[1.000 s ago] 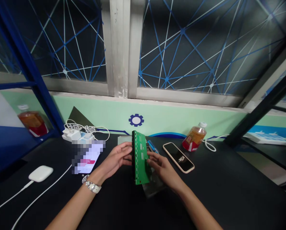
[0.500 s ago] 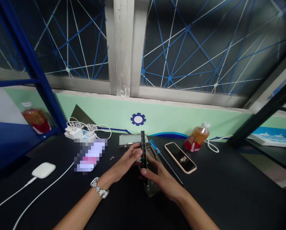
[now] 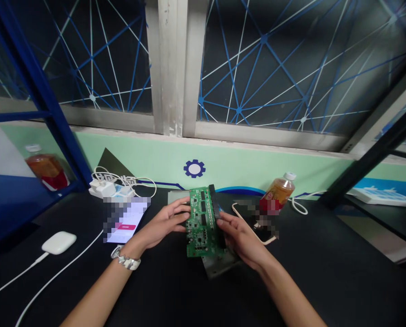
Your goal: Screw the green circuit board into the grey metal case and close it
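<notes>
Silvery metal watch (image 3: 130,262), left wrist (image 3: 135,251); forearms (image 3: 99,288) bare

Open desk (image 3: 175,297) stretches between the forearms (image 3: 99,284) and away to the right, while a circuit board (image 3: 199,222) held by left hand (image 3: 167,222) and right hand (image 3: 240,236) bars the middle. A pale-edged phone (image 3: 257,229) and a bottle (image 3: 278,194) crowd the right; a lit phone (image 3: 126,225) and white cord (image 3: 54,274), the left.

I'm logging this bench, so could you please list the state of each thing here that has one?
Circuit board: held up, component side showing
Left hand: gripping board's left edge
Right hand: gripping board's right edge
Left phone: screen lit, partly pixelated
Right phone: screen dark, partly pixelated
White case: closed, cable attached
Right bottle: capped, liquid inside
Left bottle: capped, liquid inside
Wristwatch: worn on left wrist
</notes>
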`<control>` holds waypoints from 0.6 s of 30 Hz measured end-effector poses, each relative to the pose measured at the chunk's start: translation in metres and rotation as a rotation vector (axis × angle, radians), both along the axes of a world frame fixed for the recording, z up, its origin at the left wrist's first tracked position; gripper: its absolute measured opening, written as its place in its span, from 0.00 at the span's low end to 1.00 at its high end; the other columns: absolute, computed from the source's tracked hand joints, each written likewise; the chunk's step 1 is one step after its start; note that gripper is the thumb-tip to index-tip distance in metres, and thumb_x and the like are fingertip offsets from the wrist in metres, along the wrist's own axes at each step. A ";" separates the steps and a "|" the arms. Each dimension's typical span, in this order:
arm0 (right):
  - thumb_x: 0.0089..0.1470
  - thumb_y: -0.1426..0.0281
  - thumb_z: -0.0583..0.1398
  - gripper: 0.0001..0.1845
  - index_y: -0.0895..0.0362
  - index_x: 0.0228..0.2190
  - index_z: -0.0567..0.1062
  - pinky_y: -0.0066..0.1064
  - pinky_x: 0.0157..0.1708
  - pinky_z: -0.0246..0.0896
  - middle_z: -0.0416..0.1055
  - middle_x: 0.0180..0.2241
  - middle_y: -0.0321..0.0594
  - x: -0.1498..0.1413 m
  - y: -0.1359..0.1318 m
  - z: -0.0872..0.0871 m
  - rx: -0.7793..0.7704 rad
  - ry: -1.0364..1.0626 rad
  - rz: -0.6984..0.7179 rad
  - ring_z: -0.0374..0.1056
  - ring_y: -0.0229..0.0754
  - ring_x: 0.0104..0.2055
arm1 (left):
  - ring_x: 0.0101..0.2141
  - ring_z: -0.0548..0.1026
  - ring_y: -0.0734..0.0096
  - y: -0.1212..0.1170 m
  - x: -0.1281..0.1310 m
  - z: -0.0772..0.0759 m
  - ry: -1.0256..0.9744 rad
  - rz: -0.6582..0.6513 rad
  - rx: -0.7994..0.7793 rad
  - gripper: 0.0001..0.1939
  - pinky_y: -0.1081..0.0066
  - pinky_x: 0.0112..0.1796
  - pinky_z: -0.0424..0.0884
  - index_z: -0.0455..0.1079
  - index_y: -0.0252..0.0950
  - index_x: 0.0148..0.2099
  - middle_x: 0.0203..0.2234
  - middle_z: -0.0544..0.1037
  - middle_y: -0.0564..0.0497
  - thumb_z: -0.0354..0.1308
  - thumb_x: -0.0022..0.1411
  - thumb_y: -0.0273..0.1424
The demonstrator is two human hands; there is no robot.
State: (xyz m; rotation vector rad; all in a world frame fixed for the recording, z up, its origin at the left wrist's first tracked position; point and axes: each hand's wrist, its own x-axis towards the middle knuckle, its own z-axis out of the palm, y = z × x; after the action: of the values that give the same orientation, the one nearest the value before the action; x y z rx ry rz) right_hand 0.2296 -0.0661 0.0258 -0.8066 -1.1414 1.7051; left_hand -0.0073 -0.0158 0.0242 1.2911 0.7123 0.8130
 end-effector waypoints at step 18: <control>0.57 0.66 0.63 0.24 0.51 0.55 0.71 0.44 0.58 0.56 0.71 0.55 0.44 -0.001 -0.003 0.000 0.269 -0.072 -0.030 0.65 0.50 0.57 | 0.44 0.78 0.50 -0.011 0.001 -0.017 -0.103 -0.672 -0.308 0.23 0.50 0.45 0.71 0.68 0.33 0.54 0.47 0.76 0.36 0.61 0.60 0.40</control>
State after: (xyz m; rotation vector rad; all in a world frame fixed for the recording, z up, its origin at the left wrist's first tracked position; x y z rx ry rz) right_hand 0.2289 -0.0690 0.0263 -0.7172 -1.3663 1.4680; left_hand -0.0063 -0.0266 0.0071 1.0940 0.2675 0.2070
